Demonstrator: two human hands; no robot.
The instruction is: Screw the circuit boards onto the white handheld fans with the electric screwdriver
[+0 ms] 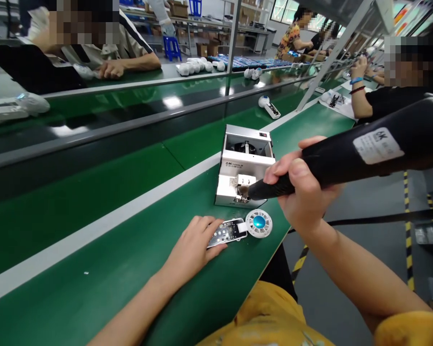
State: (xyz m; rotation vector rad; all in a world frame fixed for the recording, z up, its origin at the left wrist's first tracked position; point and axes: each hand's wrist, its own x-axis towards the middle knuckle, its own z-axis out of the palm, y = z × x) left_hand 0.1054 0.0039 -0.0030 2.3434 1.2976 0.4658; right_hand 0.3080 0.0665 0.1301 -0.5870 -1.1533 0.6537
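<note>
My right hand (303, 187) is wrapped round a black electric screwdriver (339, 154) with a white label. Its tip meets the front of a silver screw feeder (247, 166) that stands on the green bench. On the bench, my left hand (198, 235) grips a handheld fan (234, 230) by its handle, fingers along one side and thumb along the other. A circuit board shows in the open handle. The fan's round white head has a blue centre and points away from my left hand. Whether a screw sits on the screwdriver's tip is too small to tell.
Beyond a white strip runs a green conveyor (187, 139) bearing another opened fan (270, 106). White fan heads (198, 66) stand on the far side. Co-workers sit across the line and to the right. A metal post (332, 57) slants up behind the feeder.
</note>
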